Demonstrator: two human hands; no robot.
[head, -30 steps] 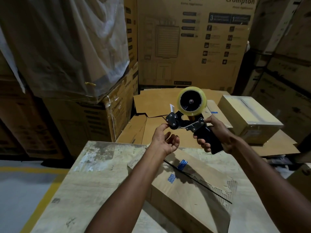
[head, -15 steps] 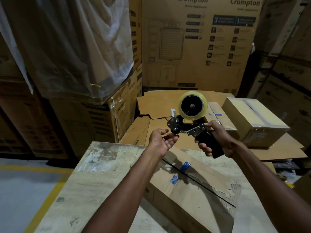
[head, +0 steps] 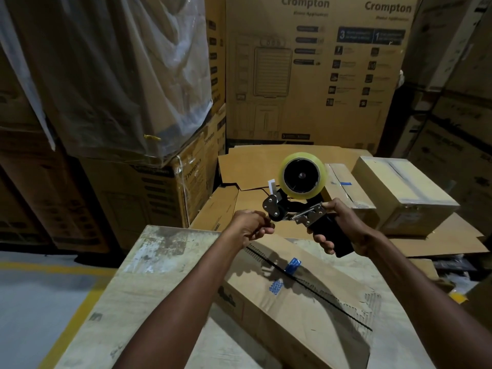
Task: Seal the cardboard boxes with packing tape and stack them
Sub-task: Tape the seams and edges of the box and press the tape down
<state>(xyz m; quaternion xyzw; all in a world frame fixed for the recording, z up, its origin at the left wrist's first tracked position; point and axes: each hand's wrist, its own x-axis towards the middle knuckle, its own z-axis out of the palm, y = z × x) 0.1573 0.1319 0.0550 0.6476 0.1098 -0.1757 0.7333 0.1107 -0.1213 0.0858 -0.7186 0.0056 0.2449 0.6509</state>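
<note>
My right hand (head: pixel 343 227) grips the black handle of a tape dispenser (head: pixel 295 206), held up in front of me with its yellowish clear tape roll (head: pixel 302 175) on top. My left hand (head: pixel 250 226) is just left of the dispenser's front roller, with fingertips pinched together at the tape's end; the tape itself is too thin to see. Below both hands a long cardboard box (head: pixel 300 304) lies slanted on the table (head: pixel 159 288), its two top flaps meeting at a dark open seam with small blue tape scraps.
Behind the table lie flattened cardboard sheets (head: pixel 255 166) and a taped box (head: pixel 402 190) at the right. Tall printed cartons (head: pixel 314 73) wall the back; a plastic-wrapped stack (head: pixel 111 75) stands left. Grey floor with a yellow line (head: pixel 66 326) is at lower left.
My left hand turned from an open, palm-up pose under the dispenser's front to a pinch at its roller. The dispenser stayed in my right hand.
</note>
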